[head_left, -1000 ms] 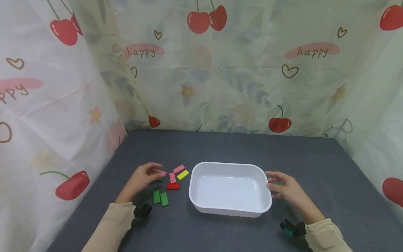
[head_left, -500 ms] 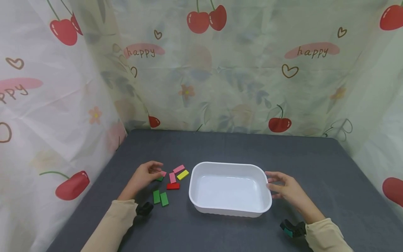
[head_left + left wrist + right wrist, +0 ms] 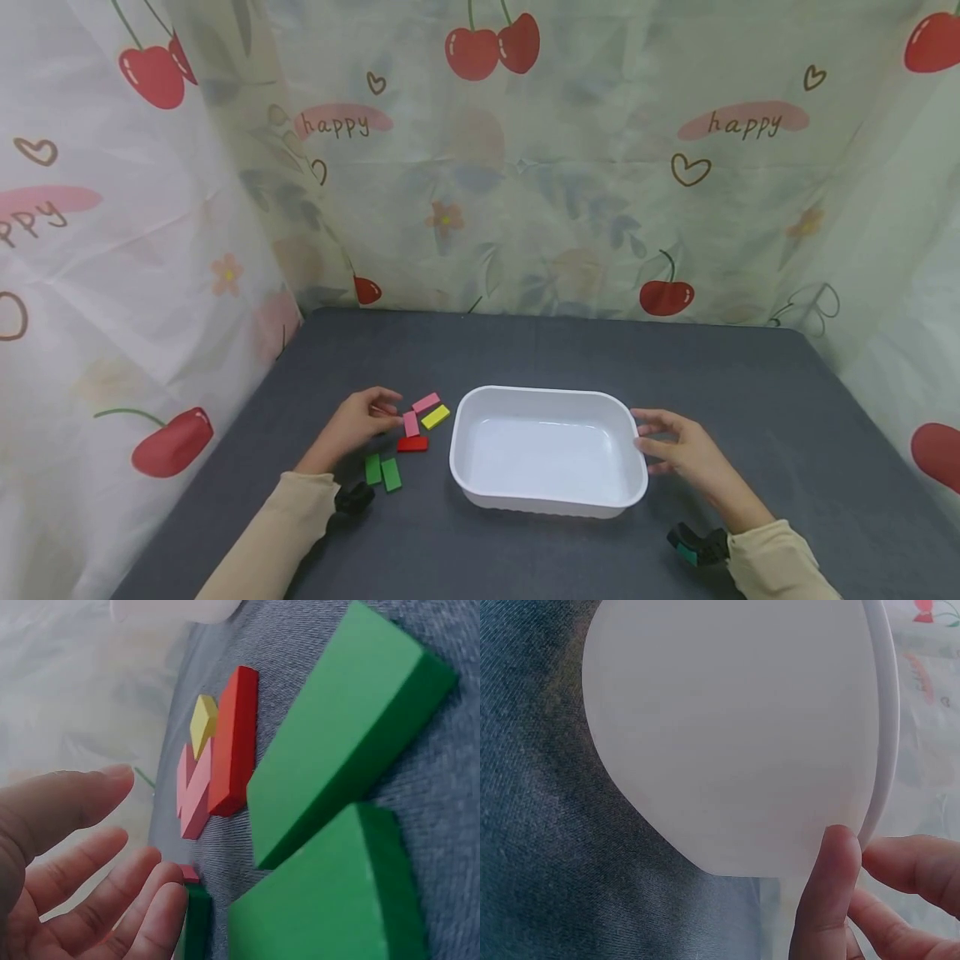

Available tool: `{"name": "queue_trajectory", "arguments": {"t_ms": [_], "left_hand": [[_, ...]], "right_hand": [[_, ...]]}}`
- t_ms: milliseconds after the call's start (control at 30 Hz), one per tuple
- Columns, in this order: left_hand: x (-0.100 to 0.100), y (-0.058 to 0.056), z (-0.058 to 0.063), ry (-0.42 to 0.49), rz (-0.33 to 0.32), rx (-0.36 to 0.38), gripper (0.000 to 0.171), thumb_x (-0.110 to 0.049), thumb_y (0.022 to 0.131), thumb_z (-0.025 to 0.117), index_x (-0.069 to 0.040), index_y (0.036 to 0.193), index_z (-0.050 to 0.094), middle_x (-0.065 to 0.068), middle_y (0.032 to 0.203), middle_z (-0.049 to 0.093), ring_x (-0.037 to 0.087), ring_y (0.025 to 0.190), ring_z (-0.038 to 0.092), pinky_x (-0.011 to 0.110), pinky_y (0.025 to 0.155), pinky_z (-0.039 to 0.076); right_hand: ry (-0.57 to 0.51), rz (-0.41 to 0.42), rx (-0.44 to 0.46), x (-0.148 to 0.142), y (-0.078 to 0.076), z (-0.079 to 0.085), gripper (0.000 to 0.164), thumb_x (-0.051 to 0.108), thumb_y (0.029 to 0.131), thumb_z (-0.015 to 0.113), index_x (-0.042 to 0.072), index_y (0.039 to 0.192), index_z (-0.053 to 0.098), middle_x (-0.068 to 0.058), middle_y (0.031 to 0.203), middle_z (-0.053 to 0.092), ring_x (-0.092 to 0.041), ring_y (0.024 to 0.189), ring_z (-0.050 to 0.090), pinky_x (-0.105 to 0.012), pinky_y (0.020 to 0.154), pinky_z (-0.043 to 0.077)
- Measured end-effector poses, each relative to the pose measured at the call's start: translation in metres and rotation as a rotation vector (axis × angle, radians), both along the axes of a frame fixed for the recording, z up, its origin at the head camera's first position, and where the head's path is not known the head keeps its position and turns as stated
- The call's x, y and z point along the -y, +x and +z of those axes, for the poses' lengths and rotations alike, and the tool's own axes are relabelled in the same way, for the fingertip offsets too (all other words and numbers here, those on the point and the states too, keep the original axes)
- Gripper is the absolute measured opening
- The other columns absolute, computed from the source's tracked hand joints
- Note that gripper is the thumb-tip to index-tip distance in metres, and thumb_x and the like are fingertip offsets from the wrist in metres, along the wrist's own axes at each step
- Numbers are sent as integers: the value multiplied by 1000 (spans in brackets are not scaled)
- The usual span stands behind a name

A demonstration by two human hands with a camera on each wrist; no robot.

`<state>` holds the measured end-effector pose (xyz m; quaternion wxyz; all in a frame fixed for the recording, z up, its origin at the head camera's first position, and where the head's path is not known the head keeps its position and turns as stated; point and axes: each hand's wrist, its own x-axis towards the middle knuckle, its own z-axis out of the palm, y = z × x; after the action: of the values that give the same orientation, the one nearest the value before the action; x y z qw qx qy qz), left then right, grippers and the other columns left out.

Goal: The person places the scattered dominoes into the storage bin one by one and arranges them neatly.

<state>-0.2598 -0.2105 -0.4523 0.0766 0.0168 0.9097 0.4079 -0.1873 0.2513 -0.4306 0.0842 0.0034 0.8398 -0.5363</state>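
Small rectangular blocks lie loosely grouped on the dark cloth. Over the back-left of the group is my left hand [image 3: 360, 423], its thumb apart from its loosely bent fingers. Beside its fingertips are a pink block [image 3: 411, 423] and a red block [image 3: 412, 444]. Below those fingers, in the left wrist view, a green block [image 3: 197, 919] and a sliver of pink are partly hidden. Two more green blocks [image 3: 392, 474] lie nearer the front. My right hand [image 3: 678, 446] touches the right end of a white rectangular tub [image 3: 551, 504], with thumb and fingers spread at its rim.
Another pink block [image 3: 426, 402] and a yellow block [image 3: 435, 416] lie between the left hand and the tub. Dark cloth [image 3: 525, 346] covers the table. A cherry-patterned curtain [image 3: 480, 183] hangs along its back and sides.
My left hand has shifted right, towards the upright pink block, and now covers the green and pink pieces seen at its fingertips earlier. The right hand and tub have stayed put.
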Motion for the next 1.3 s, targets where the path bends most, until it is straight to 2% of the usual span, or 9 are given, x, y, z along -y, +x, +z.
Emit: {"name": "queue_trajectory", "arguments": {"t_ms": [233,400,800,1300], "left_hand": [[-3,-1,-3,-17,4,33,42,-21,78,74,-14,117,60,2,98,62,17,85,58,35,75,49],[-5,-1,-3,-34,1,30,43,-18,76,76,-13,116,60,3,96,61,17,82,56,34,74,49],[-9,-8,-7,-98,-7,46,46,-20,71,80,-14,113,62,3,93,60,18,81,54,32,74,48],[-12,-9,-2,-129,-42,77,46,-19,71,80,-11,113,63,4,92,57,18,82,51,30,72,46]], "right_hand": [[2,3,-7,0,0,-1,56,18,85,67,0,134,44,-22,116,53,-23,91,59,-37,66,54],[1,1,-4,1,-1,-1,56,18,85,66,0,134,44,-22,115,52,-23,91,60,-37,65,54],[-48,13,12,-3,-2,-2,58,20,85,67,1,134,42,-22,116,51,-24,91,59,-39,68,54],[-111,10,57,-7,-4,-8,62,22,84,69,4,136,40,-19,110,54,-23,92,58,-42,73,53]]}}
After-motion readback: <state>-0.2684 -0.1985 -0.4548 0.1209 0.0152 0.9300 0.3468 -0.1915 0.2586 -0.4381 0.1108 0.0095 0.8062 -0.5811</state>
